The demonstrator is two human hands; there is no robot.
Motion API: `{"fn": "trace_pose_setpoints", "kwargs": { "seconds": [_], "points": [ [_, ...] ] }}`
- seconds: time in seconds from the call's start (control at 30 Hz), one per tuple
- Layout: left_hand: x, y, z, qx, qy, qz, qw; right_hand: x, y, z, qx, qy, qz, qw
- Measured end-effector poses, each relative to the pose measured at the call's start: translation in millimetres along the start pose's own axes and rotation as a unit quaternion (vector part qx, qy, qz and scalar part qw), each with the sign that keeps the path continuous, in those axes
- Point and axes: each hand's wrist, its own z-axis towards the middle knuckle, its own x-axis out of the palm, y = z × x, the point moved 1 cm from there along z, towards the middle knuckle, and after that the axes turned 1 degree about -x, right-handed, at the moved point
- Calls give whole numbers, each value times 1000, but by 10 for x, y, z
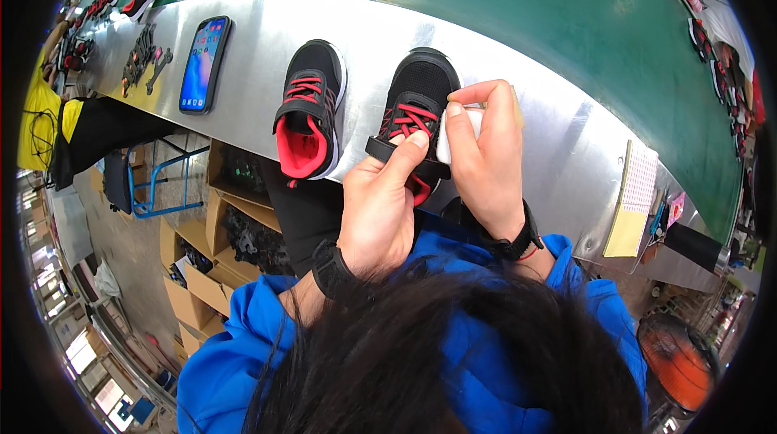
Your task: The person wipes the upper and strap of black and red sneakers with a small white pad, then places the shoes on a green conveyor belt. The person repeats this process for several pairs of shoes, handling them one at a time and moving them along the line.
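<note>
A black sneaker [419, 74] with red laces stands on the steel tabletop in front of me, toe pointing away. My left hand [376, 207] grips it near the strap [382, 148], thumb over the strap and laces. Pinched in my right hand [492, 163] is a small white block or pad [443, 141], held against the shoe's right side; its exact kind is unclear. To the left, untouched, stands a matching sneaker [314, 62] with its red lining showing.
Left on the steel table [259, 29] lie a phone [204, 66] and small dark parts [146, 58]. A green belt [526, 5] runs beyond. At right are a notepad [631, 199] and a fan [678, 361]. Cartons [198, 280] and a blue-framed stool [166, 183] stand below left, near a person in yellow [40, 118].
</note>
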Motion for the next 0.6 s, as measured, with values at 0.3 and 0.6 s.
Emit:
{"fn": "trace_pose_setpoints", "kwargs": {
  "seconds": [0.3,0.6],
  "points": [
    [0,30,15,7,4,-10,1000,112,62,-9,-9,-29,-31,999],
    [82,92,-18,10,-7,-21,1000,51,12,-105,-12,-41,-44,998]
  ]
}}
